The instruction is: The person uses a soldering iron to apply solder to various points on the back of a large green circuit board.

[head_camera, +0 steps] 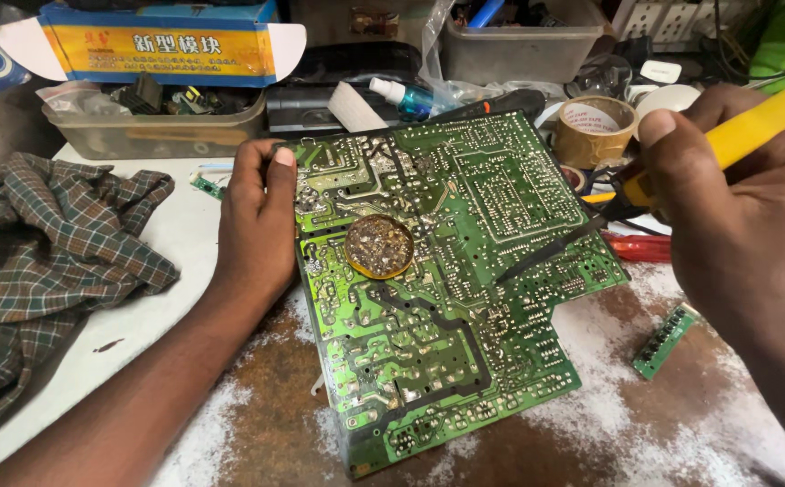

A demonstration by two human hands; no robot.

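So the left hand (257,221) grips the green circuit board's (438,280) edge on the worktop (167,243), right hand (744,189) clutches a yellow soldering iron (681,167) (tip seemingly touching the board).

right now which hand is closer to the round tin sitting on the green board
Left. The left hand grips the circuit board's left edge, just beside the round tin. The right hand is far off to the right, holding the yellow soldering iron.
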